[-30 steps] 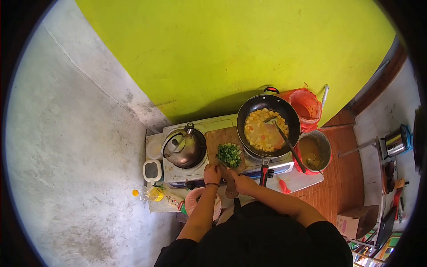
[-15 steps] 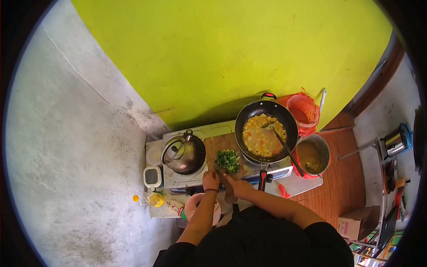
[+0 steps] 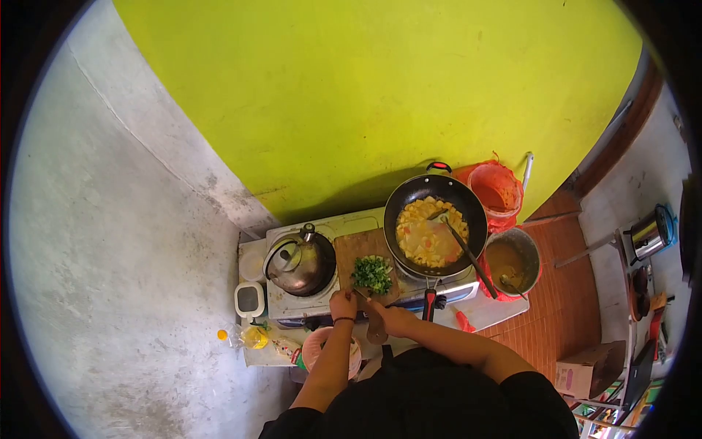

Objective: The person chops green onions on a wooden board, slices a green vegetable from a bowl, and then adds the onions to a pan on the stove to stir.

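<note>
A wooden cutting board [image 3: 351,252] lies on the stove with a pile of chopped green leaves [image 3: 372,274] on it. At its near edge my right hand [image 3: 397,320] is closed on a knife [image 3: 361,293], whose thin blade points left. My left hand [image 3: 343,305] is closed beside the blade's tip; whatever its fingers hold is hidden. Between my wrists shows a brown rounded piece [image 3: 376,331], in line with the board like its handle. Right of the board, a black wok [image 3: 477,212] holds yellow chunks in broth and a spatula [image 3: 468,252].
A metal kettle [image 3: 300,265] stands on the left burner. Beside it sit a white-rimmed container [image 3: 249,300] and a yellow-filled bottle [image 3: 254,337]. A pink basket [image 3: 316,344] is below my left forearm. Right of the wok are a red bucket [image 3: 494,189] and a pot [image 3: 536,256] of brownish liquid.
The view has shifted slightly, so the stove and its contents sit a little lower. Both hands stay close together at the board's near edge, and the leaf pile looks about the same.
</note>
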Motion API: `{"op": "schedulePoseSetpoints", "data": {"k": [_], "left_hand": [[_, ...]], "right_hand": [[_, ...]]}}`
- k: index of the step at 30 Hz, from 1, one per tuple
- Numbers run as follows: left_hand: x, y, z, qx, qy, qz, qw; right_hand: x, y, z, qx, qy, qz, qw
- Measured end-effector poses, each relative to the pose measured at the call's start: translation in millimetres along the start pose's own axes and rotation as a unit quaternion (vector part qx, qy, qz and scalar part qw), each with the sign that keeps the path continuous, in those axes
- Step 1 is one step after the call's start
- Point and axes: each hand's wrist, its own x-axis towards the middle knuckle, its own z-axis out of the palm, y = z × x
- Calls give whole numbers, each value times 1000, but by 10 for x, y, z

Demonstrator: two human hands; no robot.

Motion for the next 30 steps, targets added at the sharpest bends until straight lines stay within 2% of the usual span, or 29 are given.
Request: {"op": "schedulePoseSetpoints", "data": {"k": [10, 14, 16, 19, 22, 26, 28, 30], "left_hand": [[68, 195, -119, 4, -34, -83, 996], [99, 157, -42, -21, -23, -40, 999], [82, 307, -138, -65, -33, -33, 997], [97, 528, -208, -26, -49, -84, 995], [78, 570, -216, -38, -29, -92, 995], [76, 384, -113, 26, -1, -18, 1000], [37, 322, -96, 16, 22, -2, 1000], [-28, 275, -124, -14, 3, -22, 1000]], "right_hand": [[-44, -95, -41, 17, -6, 6, 1000], [-46, -35, 19, 80, -12, 26, 996], [-74, 8, 40, 100, 23, 5, 995], [-117, 71, 38, 119, 59, -9, 991], [-171, 68, -10, 128, 59, 2, 990], [-158, 156, 82, 126, 92, -11, 988], [-277, 2, -112, 160, 54, 26, 985], [-341, -66, -122, 183, 33, 46, 981]]}}
